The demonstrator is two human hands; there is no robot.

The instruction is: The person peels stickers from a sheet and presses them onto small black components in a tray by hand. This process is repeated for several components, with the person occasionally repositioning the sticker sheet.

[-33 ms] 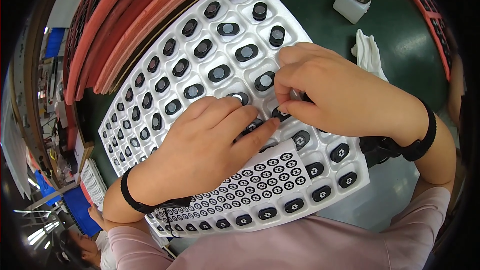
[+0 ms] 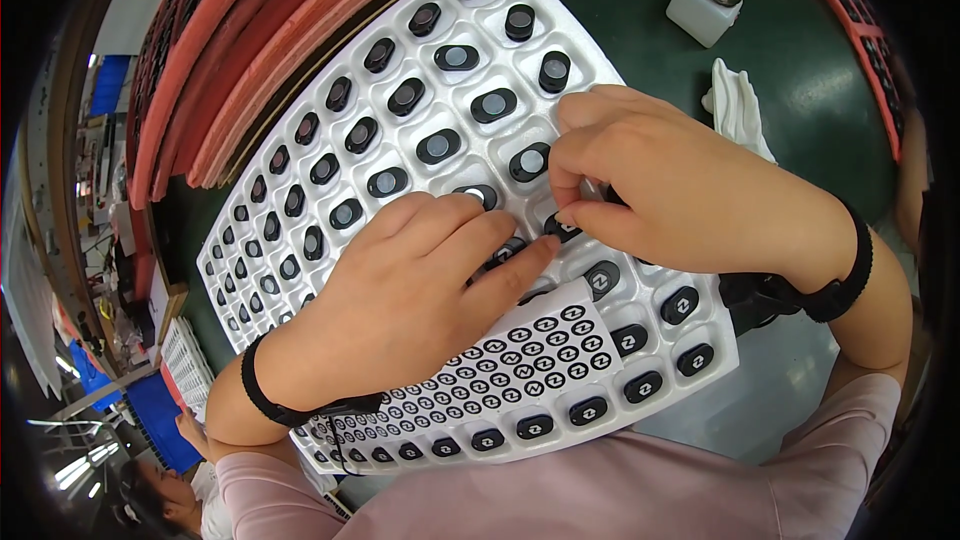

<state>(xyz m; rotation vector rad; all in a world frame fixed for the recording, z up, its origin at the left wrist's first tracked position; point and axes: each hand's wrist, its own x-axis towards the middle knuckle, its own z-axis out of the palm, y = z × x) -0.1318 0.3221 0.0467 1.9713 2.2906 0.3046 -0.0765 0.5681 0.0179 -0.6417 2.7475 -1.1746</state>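
A large white moulded tray [image 2: 590, 50] carries rows of small black oval parts. Across its near side lies a white sheet [image 2: 610, 345] printed with rows of round black emblems. My left hand [image 2: 400, 290] rests palm down over the tray and sheet, fingers apart, one fingertip touching a black oval part [image 2: 565, 232]. At the same part, my right hand [image 2: 630, 175] is closed in a pinch; whatever lies between its fingertips is hidden. Parts in the near rows, like this oval part [image 2: 680, 305], bear a light emblem; farther ones, like this oval part [image 2: 493, 105], show a plain grey disc.
Stacked red trays [image 2: 270, 50] stand along the left, with another red tray [image 2: 870, 50] at far right. A white bottle [image 2: 705, 5] with a metal top and a crumpled white cloth [image 2: 735, 105] sit on the green tabletop [image 2: 800, 90]. Another person [image 2: 185, 495] is at lower left.
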